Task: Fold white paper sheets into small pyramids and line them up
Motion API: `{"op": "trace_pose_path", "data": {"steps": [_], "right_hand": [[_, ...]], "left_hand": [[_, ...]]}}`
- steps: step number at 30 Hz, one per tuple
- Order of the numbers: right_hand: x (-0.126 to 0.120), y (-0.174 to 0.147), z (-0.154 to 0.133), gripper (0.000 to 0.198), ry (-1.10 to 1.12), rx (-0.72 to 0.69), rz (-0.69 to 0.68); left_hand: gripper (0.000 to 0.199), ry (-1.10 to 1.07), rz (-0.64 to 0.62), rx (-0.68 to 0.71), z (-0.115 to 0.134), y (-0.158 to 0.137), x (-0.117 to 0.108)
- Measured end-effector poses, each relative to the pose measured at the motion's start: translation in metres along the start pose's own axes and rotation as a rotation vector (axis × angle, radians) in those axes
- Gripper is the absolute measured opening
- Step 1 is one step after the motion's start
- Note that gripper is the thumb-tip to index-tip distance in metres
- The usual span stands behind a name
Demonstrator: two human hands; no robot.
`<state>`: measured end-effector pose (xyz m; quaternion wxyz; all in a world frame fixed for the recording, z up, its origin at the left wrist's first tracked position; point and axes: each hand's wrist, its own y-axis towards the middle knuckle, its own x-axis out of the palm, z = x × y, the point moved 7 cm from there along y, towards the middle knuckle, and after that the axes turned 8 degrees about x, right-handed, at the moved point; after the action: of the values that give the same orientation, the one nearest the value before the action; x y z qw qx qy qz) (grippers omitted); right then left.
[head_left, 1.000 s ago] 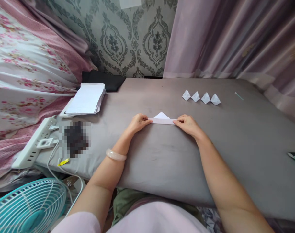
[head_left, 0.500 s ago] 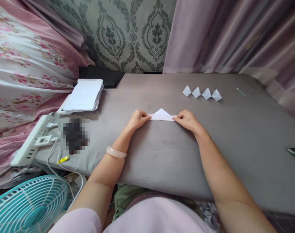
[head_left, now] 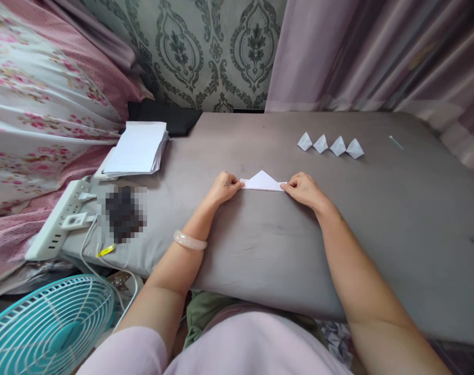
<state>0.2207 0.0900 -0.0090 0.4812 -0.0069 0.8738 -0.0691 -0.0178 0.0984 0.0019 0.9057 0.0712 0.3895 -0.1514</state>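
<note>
A grey cloth (head_left: 260, 245) is spreading beneath the left hand (head_left: 227, 187) and right hand (head_left: 304, 189), which are sitting apart, pinching opposite ends of the folded paper (head_left: 263, 182) between them. It is probably feeling light, stiffer along its layered band (head_left: 251, 185) than at its creasable peak (head_left: 262, 175); those ends are seemingly offering the safest hold.

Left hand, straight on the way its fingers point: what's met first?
The folded white paper with a peaked middle, whose left end the left hand pinches; past that, probably the right hand at the other end, though depth is hard to judge.
</note>
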Motion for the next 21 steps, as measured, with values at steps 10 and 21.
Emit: {"op": "trace_pose_path", "data": {"steps": [10,21], "right_hand": [[-0.004,-0.005,0.0,0.032,0.009,0.008,0.017],[-0.003,-0.003,-0.002,0.033,-0.072,0.045,-0.042]], "left_hand": [[0.022,0.108,0.007,-0.021,-0.001,0.001,0.001],[0.036,0.448,0.031,0.398,0.028,-0.009,0.02]]}}
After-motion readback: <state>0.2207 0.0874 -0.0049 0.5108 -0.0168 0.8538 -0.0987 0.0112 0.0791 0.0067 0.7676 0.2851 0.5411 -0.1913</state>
